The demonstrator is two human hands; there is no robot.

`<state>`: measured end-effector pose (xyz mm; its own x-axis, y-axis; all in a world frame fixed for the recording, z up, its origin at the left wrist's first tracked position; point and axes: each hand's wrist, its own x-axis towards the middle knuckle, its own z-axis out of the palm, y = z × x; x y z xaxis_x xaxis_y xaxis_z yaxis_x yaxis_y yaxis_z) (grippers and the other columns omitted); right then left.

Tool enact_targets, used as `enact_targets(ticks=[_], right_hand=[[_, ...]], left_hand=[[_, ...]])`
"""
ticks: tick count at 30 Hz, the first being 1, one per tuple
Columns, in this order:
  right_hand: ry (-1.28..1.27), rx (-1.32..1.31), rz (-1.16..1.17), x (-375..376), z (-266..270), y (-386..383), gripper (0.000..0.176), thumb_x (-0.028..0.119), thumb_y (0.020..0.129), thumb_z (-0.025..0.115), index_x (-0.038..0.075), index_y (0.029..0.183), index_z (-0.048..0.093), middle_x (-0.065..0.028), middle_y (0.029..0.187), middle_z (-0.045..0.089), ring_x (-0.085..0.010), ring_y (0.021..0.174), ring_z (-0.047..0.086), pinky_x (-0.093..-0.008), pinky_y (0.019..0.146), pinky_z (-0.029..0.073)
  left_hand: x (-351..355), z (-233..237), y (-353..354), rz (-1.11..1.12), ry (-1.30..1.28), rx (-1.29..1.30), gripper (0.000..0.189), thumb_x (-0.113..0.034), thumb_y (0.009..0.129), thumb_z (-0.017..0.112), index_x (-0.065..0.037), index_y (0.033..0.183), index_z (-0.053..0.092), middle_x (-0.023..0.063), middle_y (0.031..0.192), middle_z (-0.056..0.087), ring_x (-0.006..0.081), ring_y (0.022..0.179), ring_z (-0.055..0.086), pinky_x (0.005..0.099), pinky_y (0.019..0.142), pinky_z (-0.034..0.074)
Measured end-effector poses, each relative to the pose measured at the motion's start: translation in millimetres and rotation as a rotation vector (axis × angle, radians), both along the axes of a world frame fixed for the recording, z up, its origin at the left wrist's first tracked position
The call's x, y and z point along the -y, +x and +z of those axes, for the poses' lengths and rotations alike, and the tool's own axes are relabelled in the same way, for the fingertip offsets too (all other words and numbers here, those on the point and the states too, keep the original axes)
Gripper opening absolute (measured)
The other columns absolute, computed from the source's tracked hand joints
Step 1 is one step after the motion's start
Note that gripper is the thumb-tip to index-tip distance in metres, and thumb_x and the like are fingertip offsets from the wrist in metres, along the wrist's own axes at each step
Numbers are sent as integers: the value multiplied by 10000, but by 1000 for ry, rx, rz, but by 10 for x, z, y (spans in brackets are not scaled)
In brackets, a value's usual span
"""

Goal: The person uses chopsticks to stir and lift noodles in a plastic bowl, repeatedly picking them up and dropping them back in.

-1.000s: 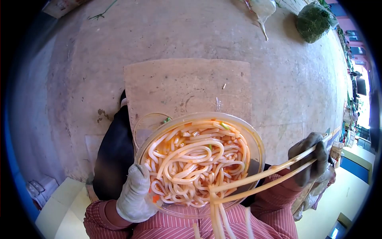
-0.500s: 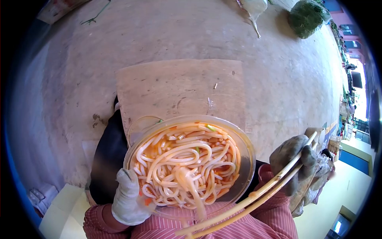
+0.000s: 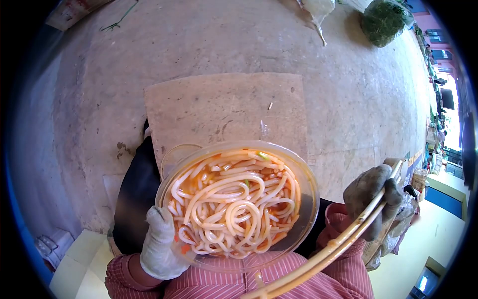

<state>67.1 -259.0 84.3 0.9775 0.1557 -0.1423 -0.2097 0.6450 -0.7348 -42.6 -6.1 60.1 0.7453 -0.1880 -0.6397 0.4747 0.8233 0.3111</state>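
A clear round plastic bowl [image 3: 309, 226] of thick white noodles [image 3: 234, 204] in reddish broth is held tilted in front of my chest. My left hand [image 3: 163, 245], in a pale glove, grips its left side, the thumb near the rim. In a dark grey glove, my right hand [image 3: 372, 197] is closed round a pair of long wooden chopsticks [image 3: 326, 254] at the right. Their tips run down past the bottom edge of the view, near the striped shirt. A bit of noodle [image 3: 259, 279] shows close to them.
Beyond the bowl lies a flat brown board [image 3: 224, 107] on the concrete floor [image 3: 114, 65]. A bag of greens [image 3: 383, 22] and a white plastic bag [image 3: 318, 12] rest farther off. Crumpled plastic [image 3: 403, 224] is at the right.
The chopsticks have come closer together and shifted slightly right with my right hand. The noodle strand hanging over the bowl is gone from there, uncovering a coil of noodles. The bowl has barely moved.
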Motion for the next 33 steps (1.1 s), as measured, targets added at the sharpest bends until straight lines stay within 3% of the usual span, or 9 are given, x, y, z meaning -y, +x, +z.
enact_targets(ticks=[2, 5, 9, 15, 19, 21, 25, 27, 33], right_hand=[[114, -19, 244, 83, 16, 58, 274, 83, 783, 386, -166, 714, 477, -220, 540, 539, -176, 388, 535, -224, 343, 450], [127, 49, 249, 135, -1, 68, 244, 71, 790, 405, -152, 742, 492, -217, 570, 553, -177, 426, 557, -218, 379, 469], [33, 79, 399, 42, 147, 95, 186, 69, 813, 434, -24, 655, 460, -32, 495, 446, -97, 405, 435, -158, 358, 365], [153, 77, 415, -66, 84, 75, 386, 263, 856, 439, 26, 551, 445, -42, 406, 452, -117, 291, 437, -213, 279, 329], [180, 162, 444, 164, -101, 102, 365, 241, 868, 428, 38, 565, 432, -26, 394, 439, -100, 278, 393, -221, 266, 291], [-562, 249, -350, 339, -335, -54, 269, 176, 866, 447, 29, 640, 438, -9, 486, 441, -82, 424, 489, -170, 365, 350], [-401, 247, -160, 129, -83, 62, 97, 49, 817, 424, -39, 788, 452, -109, 624, 445, -65, 468, 386, -143, 380, 281], [-1190, 1058, -152, 227, -101, 127, 214, 65, 838, 428, -15, 1028, 486, -127, 690, 489, -127, 516, 442, -220, 432, 372], [-1386, 1075, -369, 89, 24, -3, 286, 107, 841, 472, 3, 1106, 453, -120, 713, 528, -185, 613, 495, -270, 514, 437]], left_hand=[[1, 1, -2, 8, 16, -2, 858, -621, 715, 461, -93, 1329, 178, 95, 1315, 326, 271, 1191, 360, 437, 976, 330], [-7, 9, 12, -21, 5, 2, 868, -623, 705, 474, -92, 1327, 184, 93, 1311, 332, 264, 1188, 365, 430, 977, 333], [-24, 29, -3, -26, 19, -40, 880, -624, 694, 487, -89, 1325, 189, 96, 1308, 335, 258, 1184, 371, 428, 972, 341], [1, 8, 30, -8, 3, 29, 857, -612, 714, 473, -79, 1322, 191, 102, 1305, 336, 259, 1180, 375, 427, 964, 350], [8, 1, 36, 7, 2, 54, 822, -593, 743, 454, -75, 1323, 187, 106, 1306, 334, 258, 1182, 374, 418, 962, 353], [11, 25, 60, -11, 43, 44, 845, -604, 738, 467, -57, 1321, 193, 128, 1306, 328, 269, 1178, 374, 421, 961, 354], [56, 38, 127, 17, 80, 68, 847, -615, 750, 452, -43, 1320, 199, 150, 1304, 327, 277, 1171, 379, 423, 959, 355], [65, 21, 123, 34, 107, 83, 819, -608, 770, 425, -44, 1320, 199, 148, 1299, 334, 271, 1167, 386, 414, 959, 357], [74, 1, 125, 79, 100, 114, 734, -552, 820, 390, -37, 1313, 215, 148, 1280, 358, 258, 1155, 403, 401, 951, 369]])
